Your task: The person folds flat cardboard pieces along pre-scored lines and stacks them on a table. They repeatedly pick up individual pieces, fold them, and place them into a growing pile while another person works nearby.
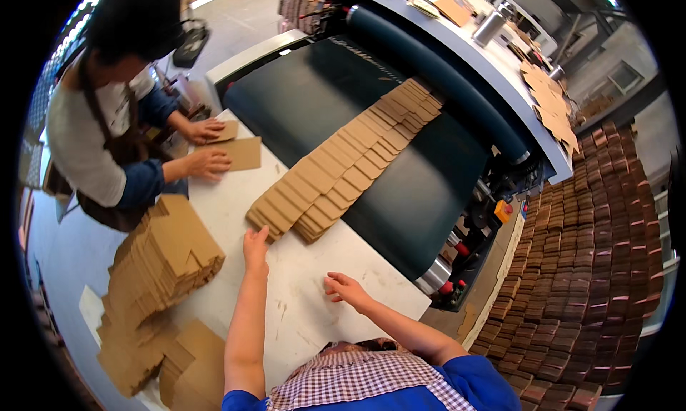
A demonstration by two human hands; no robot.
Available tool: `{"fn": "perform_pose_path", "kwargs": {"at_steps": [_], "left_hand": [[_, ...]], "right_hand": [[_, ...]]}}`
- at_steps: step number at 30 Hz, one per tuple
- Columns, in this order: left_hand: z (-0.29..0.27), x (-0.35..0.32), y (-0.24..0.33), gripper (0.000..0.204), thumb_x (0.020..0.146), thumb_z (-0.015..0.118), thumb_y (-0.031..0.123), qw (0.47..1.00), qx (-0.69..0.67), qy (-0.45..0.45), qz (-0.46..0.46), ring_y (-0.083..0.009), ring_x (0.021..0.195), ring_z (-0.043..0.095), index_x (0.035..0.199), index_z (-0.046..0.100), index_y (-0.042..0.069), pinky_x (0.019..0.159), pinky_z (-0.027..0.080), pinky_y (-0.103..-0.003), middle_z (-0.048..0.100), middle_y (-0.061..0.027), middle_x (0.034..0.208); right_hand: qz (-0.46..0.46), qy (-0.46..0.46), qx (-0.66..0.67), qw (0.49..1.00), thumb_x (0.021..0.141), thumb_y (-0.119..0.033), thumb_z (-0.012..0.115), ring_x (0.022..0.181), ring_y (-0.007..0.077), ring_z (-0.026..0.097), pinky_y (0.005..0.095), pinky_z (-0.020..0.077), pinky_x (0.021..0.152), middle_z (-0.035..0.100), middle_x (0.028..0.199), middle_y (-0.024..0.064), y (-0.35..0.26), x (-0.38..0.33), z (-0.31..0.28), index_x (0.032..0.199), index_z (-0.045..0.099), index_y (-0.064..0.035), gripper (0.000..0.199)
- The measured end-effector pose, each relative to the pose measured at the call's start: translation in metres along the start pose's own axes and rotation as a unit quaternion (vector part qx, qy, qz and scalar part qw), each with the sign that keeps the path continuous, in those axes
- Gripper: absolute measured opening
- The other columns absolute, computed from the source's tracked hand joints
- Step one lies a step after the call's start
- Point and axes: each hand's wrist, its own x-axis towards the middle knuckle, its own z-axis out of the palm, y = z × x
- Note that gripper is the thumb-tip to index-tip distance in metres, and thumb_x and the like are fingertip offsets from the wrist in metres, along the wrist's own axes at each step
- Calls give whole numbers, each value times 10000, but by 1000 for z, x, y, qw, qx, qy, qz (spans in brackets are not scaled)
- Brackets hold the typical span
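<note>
A long overlapping row of flat brown cardboard pieces (336,164) lies from the white table onto the dark green conveyor belt (418,222). At the near end of that row is my left hand (256,252), its fingers stretched out against the edge of the cardboard and not wrapped round it. My right hand (346,291) hovers over the white table (307,325), right of my left hand, with fingers slightly bent and apart and nothing in them. Left of my left arm leans a fanned stack of cardboard pieces (168,250). More loose cardboard (196,368) lies below it.
Across the table on the left, a co-worker (107,125) has both hands on small cardboard pieces (243,154). A dark roller (436,82) spans the belt's far end. A yellow box with a red button (504,211) sits at its right. Dense brown stacks (572,282) fill the right side.
</note>
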Motion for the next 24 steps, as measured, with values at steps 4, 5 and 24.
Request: {"fn": "perform_pose_path", "kwargs": {"at_steps": [4,5,24], "left_hand": [[16,45,-5,624,923,706,286,999,-16,32,-37,-235,1172,533,1404,438,-9,939,423,-425,556,-133,1332],[13,51,-5,588,921,708,296,998,-24,19,-60,-228,1127,548,1373,469,5,890,434,-425,577,-114,1296],[148,12,38,702,868,777,309,938,-192,-280,70,-230,1237,543,1424,425,64,953,513,-435,540,-79,1367]], "right_hand": [[-70,34,152,985,970,-458,629,1132,187,604,354,554,872,571,1310,82,-19,47,-34,1529,329,-13,775],[-73,40,177,981,967,-457,633,1128,183,602,355,553,874,570,1302,80,-26,57,-37,1532,317,-12,786],[-130,99,445,881,921,-398,719,737,89,553,287,528,693,573,861,-28,-156,124,-110,1086,547,-85,394]]}}
